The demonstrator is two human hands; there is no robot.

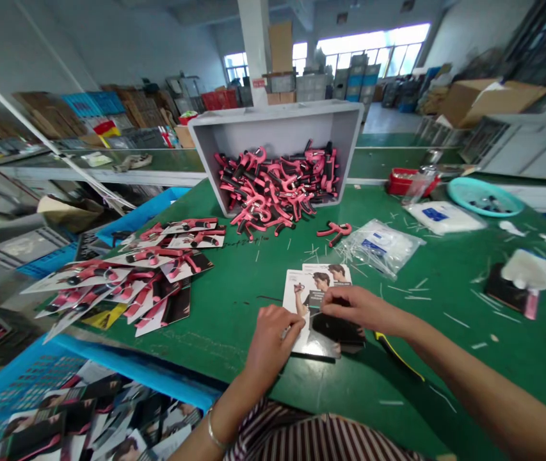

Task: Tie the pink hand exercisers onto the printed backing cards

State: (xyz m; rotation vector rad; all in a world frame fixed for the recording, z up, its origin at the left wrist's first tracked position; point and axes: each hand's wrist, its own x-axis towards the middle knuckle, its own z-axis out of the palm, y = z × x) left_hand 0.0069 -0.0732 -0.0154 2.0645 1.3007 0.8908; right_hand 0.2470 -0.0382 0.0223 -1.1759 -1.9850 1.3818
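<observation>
Two stacks of printed cards (313, 342) lie on the green table in front of me, partly overlapping. My left hand (275, 336) rests at the left edge of the cards, its fingers curled together; whether it pinches a card edge is too small to tell. My right hand (356, 306) is over the right side of the cards, fingers bent down toward the card surface, with its fingertips close together. Pink and black hand grips (277, 186) fill a grey bin tipped on its side. One loose grip (334, 232) sits before the bin.
Cards with pink grips attached (152, 275) are piled at left, above a blue basket (109, 358) of cards. A bag of white ties (383, 246), yellow-black cutters (400, 358), a white glove (534, 272) and a turquoise tray (484, 186) are at right.
</observation>
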